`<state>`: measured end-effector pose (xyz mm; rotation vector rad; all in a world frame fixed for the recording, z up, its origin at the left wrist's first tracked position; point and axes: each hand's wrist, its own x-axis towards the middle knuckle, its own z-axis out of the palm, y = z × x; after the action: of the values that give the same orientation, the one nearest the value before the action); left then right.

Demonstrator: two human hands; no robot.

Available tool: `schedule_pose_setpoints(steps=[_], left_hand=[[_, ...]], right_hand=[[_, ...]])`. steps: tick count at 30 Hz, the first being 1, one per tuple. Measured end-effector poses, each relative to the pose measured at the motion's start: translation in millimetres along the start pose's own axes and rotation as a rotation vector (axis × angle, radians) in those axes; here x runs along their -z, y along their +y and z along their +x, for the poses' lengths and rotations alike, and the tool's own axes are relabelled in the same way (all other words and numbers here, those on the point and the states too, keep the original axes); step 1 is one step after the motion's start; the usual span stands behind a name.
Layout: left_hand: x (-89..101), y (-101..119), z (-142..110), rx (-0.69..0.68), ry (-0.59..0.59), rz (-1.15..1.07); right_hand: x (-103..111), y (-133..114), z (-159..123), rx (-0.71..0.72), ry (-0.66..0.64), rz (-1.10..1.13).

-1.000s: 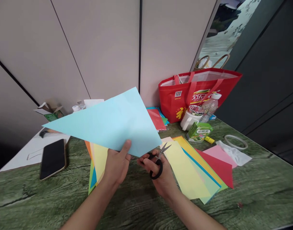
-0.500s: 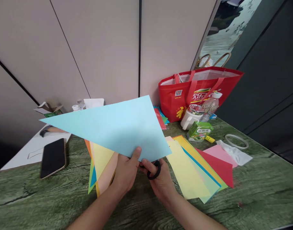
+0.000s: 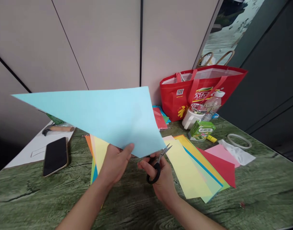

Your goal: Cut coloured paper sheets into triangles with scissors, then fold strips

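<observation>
While my left hand [image 3: 116,163] pinches a pale-blue pointed paper sheet [image 3: 108,116] by its lower edge, above the green wood-grain table [image 3: 28,201], my right hand [image 3: 162,175] grips black-handled metal scissors [image 3: 158,167], blades slightly parted, near the sheet's corner.

QR code [image 3: 179,92] + part-hidden "HUANL…" on red bag [image 3: 169,103], "优酸乳" on grn ctn. w/ straw-less top
</observation>
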<state>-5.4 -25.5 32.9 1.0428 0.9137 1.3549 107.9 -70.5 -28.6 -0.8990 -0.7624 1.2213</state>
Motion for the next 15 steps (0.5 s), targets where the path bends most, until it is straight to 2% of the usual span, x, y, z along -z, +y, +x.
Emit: schedule_pose_setpoints(steps=[2,6,8,11,15], left_hand=[[5.2,10.2,3.3,-0.007,-0.021,-0.054],[13.8,23.6,6.7,-0.027,-0.057,-0.145],[16.4,24.7,6.6,-0.009,-0.063,-0.159],[16.4,23.1,4.7,0.020,-0.089,-0.176],[9.2,22.8,0.8,0.032,-0.096,-0.154]], right_hand=[[-0.5,-1.6,-1.5,-0.005,-0.100,-0.004],[-1.2,-5.0,-6.5,-0.042,-0.452,-0.145],[-0.4,-4.7,-9.1,-0.091,-0.564,-0.174],[2.0,-1.6,-10.7,-0.162,-0.606,-0.174],[4.1,0.3,-9.6,-0.225,-0.586,-0.157]])
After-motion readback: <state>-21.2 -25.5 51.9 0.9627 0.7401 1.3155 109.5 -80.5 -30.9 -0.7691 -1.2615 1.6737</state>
